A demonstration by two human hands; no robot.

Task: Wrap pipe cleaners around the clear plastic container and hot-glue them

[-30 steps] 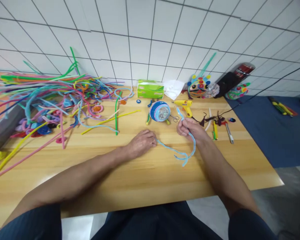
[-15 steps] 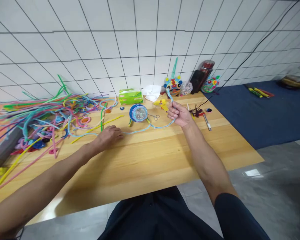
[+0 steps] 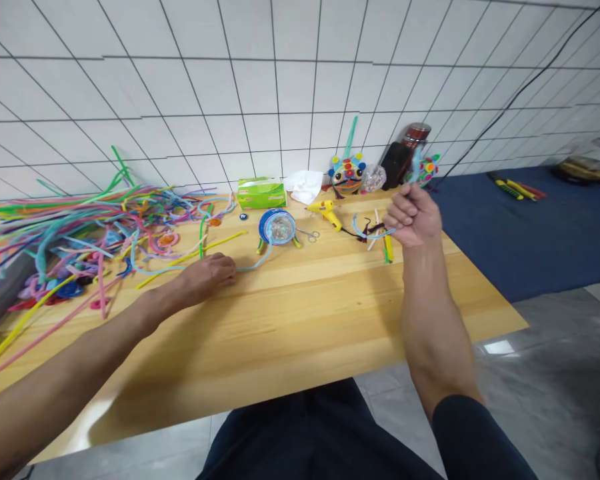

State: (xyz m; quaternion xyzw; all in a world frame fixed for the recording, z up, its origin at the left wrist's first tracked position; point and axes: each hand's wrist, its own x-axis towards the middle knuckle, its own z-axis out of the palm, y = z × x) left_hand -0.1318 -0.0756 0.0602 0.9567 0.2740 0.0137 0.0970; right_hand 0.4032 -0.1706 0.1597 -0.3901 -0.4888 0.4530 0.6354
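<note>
My right hand [image 3: 414, 217] is raised over the table's right side, its fingers closed around a light-blue pipe cleaner [image 3: 373, 235]. One end sticks up above the fist; the other curves out to the left. On the tabletop my left hand [image 3: 215, 275] rests with curled fingers on another light-blue strand [image 3: 254, 267]. That strand shows on both sides of the hand and reaches the rim of a round bowl-like piece [image 3: 276, 227] wrapped in blue. Yellow-green feet stick out below the bowl. Scissors [image 3: 310, 235] lie at its right, partly hidden.
A pile of coloured pipe cleaners [image 3: 80, 220] spreads over the left. Behind are a green tissue pack [image 3: 261, 193], a decorated animal-face craft [image 3: 347, 175] and a red flask [image 3: 416, 135]. A yellow glue gun [image 3: 329, 214] lies right of centre, its cord near dark threads.
My right hand has moved right and a little up, carrying its pipe cleaner away from the bowl. My left hand has slid slightly left. The strand beside the bowl now bends up to its rim.
</note>
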